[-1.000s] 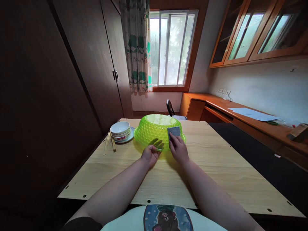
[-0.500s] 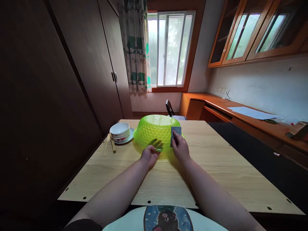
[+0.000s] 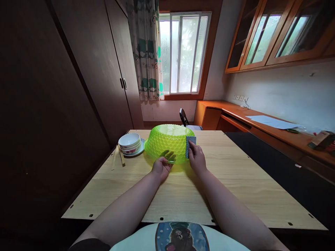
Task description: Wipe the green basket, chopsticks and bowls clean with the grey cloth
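A translucent green plastic basin (image 3: 167, 143) is bottom up over the wooden table, its dimpled side facing me. My left hand (image 3: 162, 168) grips its near rim, the thumb outside and the fingers showing through the plastic from underneath. In my right hand (image 3: 197, 158) is a grey sponge (image 3: 191, 143), held flat against the basin's right side. The fingers of that hand press on the sponge's face. Whether the basin's far rim rests on the table is hidden.
To the left, several stacked bowls (image 3: 129, 140) sit on a plate (image 3: 141, 150), with chopsticks (image 3: 120, 155) leaning against them. The light wooden table (image 3: 235, 188) spreads around the basin. Behind it stands a folding chair (image 3: 184, 118); a desk (image 3: 230, 108) runs along the right wall.
The sponge and right hand have shifted very slightly on the basin's right side. My left hand keeps its grip on the rim, and the whole view has moved a little.
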The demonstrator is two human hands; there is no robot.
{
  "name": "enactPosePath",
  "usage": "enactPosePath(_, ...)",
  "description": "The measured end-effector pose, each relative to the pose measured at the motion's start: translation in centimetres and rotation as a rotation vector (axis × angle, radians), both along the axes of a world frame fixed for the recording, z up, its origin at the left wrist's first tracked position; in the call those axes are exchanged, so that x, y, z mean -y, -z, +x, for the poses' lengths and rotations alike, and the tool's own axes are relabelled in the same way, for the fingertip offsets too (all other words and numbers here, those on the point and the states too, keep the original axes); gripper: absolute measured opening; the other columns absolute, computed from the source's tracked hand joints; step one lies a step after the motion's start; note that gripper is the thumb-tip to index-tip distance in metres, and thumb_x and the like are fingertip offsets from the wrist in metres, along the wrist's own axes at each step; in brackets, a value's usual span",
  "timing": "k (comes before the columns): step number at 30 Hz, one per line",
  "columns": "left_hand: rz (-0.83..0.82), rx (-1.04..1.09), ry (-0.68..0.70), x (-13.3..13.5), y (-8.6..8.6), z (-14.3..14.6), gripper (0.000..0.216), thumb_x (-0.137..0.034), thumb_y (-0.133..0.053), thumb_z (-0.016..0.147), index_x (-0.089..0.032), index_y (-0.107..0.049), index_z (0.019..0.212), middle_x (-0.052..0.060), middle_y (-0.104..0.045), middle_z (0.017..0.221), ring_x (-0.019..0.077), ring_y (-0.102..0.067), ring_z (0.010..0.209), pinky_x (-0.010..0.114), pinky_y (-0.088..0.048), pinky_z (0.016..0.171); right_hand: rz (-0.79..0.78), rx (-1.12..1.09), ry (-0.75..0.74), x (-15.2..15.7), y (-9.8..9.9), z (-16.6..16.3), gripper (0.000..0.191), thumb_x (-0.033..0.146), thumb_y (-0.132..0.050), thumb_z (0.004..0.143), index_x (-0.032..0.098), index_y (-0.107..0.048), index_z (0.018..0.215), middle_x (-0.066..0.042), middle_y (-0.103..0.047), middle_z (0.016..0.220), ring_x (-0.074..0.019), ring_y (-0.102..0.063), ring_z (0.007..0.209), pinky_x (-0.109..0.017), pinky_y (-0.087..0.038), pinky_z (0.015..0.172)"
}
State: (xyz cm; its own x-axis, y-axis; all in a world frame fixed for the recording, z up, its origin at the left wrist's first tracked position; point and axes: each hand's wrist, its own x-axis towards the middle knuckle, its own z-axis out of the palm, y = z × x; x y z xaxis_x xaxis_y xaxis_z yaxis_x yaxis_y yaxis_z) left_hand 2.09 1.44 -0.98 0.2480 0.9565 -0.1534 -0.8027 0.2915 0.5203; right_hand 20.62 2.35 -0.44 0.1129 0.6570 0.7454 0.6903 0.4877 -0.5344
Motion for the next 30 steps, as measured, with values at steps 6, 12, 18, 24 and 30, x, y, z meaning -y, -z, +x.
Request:
enactPosePath(6,-0.007,0.019,-0.024,0.2,-0.4,0.3,0.055,0.002,-0.047,0.058,-0.018,-0.06,0.108,0.007,-0.072,0.097,0.0178,-0.07,0.087,0.028,-0.056,0.074,-0.006,0.157,-0.12,0.8,-0.2,-0.5,0.041,0.032,-0.047,0.092,0.021,-0.053,0.131,-0.009,-0.065,0.104,-0.0237,-0.059,0.095,-0.041,-0.05,0.085)
enactPosePath(12,-0.011,0.006,-0.015,-0.2,-0.2,0.0,0.055,0.0,-0.048,0.057,-0.018,-0.06,0.107,0.007,-0.071,0.098,0.0185,-0.07,0.09,0.028,-0.055,0.074,0.005,0.053,-0.05,0.2,-0.3,0.1,0.037,0.03,-0.044,0.092,0.022,-0.058,0.126,-0.01,-0.064,0.101,-0.0241,-0.059,0.097,-0.043,-0.05,0.085)
enactPosePath(18,-0.021,0.017,-0.022,-0.5,-0.3,-0.6,0.059,-0.001,-0.046,0.056,-0.02,-0.06,0.11,0.005,-0.072,0.093,0.0176,-0.071,0.084,0.028,-0.055,0.069,0.054,0.02,-0.088,0.6,-0.5,0.1,0.035,0.031,-0.044,0.093,0.022,-0.058,0.124,-0.01,-0.063,0.106,-0.0237,-0.058,0.101,-0.043,-0.05,0.087)
enactPosePath(24,-0.007,0.043,-0.053,-0.9,-1.2,-1.5,0.046,-0.005,-0.046,0.06,-0.019,-0.063,0.1,0.006,-0.073,0.089,0.0191,-0.071,0.08,0.028,-0.054,0.063,0.126,-0.114,-0.034,1.1,-0.8,0.3,0.025,0.032,-0.048,0.091,0.021,-0.063,0.109,-0.009,-0.064,0.099,-0.0231,-0.06,0.093,-0.042,-0.051,0.082)
enactPosePath(30,-0.023,0.116,-0.138,-1.6,-2.0,-2.6,0.031,-0.011,-0.048,0.071,-0.017,-0.066,0.095,0.007,-0.074,0.082,0.0177,-0.071,0.072,0.026,-0.053,0.06,0.145,-0.054,-0.05,1.1,-1.0,0.3,0.022,0.032,-0.053,0.089,0.021,-0.066,0.104,-0.009,-0.063,0.097,-0.0227,-0.059,0.095,-0.041,-0.051,0.085)
